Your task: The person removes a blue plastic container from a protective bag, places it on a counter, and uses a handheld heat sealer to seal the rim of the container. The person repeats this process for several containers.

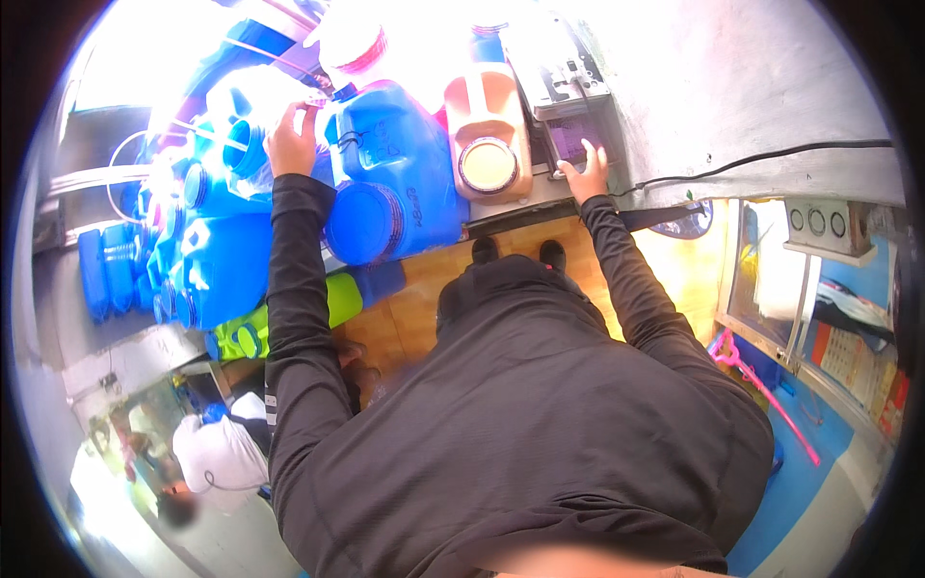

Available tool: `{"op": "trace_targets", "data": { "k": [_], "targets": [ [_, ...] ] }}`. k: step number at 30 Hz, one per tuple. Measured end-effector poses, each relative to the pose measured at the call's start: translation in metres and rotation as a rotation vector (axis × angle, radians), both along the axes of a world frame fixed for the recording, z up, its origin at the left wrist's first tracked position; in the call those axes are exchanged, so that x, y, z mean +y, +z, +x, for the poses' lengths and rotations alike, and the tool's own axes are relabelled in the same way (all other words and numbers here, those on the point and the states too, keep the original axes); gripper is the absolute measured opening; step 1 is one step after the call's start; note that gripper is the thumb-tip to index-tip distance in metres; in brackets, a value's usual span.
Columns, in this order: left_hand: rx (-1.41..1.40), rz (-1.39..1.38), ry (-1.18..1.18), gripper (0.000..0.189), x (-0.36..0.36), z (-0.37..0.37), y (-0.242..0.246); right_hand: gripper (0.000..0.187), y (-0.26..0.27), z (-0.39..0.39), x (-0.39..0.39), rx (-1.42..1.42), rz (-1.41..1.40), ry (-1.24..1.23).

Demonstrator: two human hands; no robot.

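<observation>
My left hand (292,141) is raised at the upper left, fingers bent beside a small pink-and-white item; whether it grips that item is unclear in the glare. Just right of it lies a large blue plastic jerrycan (394,162) with a wide screw lid and handwriting on it. My right hand (587,172) has its fingers apart at the near end of a device with a clear purple-tinted lower part (574,137) and a white-and-black top (560,65). Between the hands sits an orange plastic jug (488,134) with a round pale lid.
Several blue containers (224,253) crowd the left, one uncapped with a tube in its mouth. Lime-green containers (253,332) lie below them. A black cable (759,157) runs along the wall at right. A pink-handled tool (773,397) leans at the lower right. Another person (217,451) is at the lower left.
</observation>
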State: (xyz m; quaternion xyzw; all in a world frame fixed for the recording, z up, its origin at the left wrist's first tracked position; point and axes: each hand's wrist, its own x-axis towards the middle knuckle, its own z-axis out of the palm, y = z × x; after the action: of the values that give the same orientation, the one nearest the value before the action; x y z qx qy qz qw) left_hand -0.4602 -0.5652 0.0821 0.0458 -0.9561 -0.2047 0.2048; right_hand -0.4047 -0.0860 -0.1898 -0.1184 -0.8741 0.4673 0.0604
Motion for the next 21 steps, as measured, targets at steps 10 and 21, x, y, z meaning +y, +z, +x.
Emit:
{"op": "trace_targets", "data": {
  "k": [10, 21],
  "targets": [
    [0.13, 0.008, -0.332, 0.02, -0.029, -0.047, -0.035, 0.062, -0.065, 0.006, -0.018, -0.008, -0.317, -0.545],
    [-0.015, 0.532, -0.556, 0.02, -0.042, -0.067, -0.061, 0.047, -0.027, -0.006, -0.038, 0.13, -1.353, -0.328]
  ]
}}
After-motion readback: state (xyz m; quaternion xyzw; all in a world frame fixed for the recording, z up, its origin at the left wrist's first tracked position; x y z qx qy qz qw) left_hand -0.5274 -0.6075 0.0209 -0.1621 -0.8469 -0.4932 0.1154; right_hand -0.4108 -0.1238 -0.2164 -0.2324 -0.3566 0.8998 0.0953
